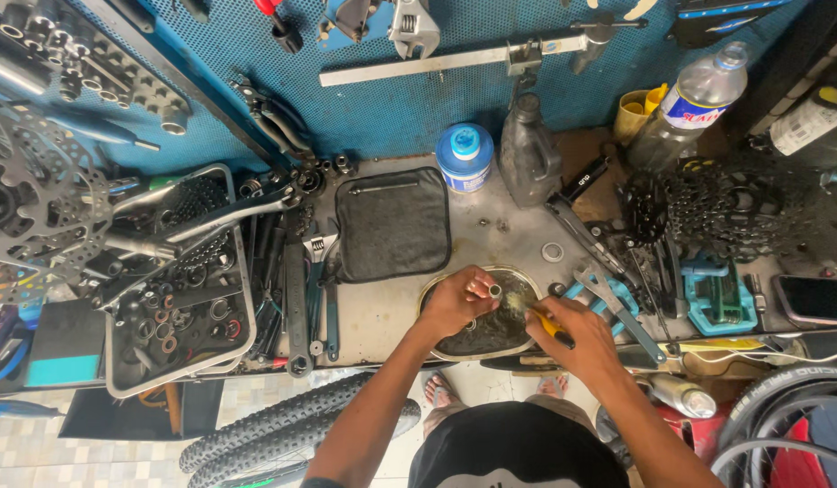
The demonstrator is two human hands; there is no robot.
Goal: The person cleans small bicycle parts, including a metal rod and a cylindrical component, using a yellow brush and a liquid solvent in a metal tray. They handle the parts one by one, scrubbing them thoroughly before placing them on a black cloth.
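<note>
- Nearest the camera, the person's dark-haired head point(518, 456) sits at the bottom edge, both forearms reaching up over the worktop point(382, 316).
- The left hand point(456, 300) pinches a small silver metal ring point(495, 290) between its fingertips.
- The right hand point(577, 336) is clenched around a yellow-handled brush point(538, 318), its tip just beside the ring.
- Both hover over a round metal bowl of dark liquid point(480, 336).
- A dark folded cloth point(391, 221) lies well apart, beyond the bowl.

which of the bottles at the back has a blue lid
The short white tub left of the grey oil bottle; the grey one has a dark cap, the clear bottle a pale one.
</note>
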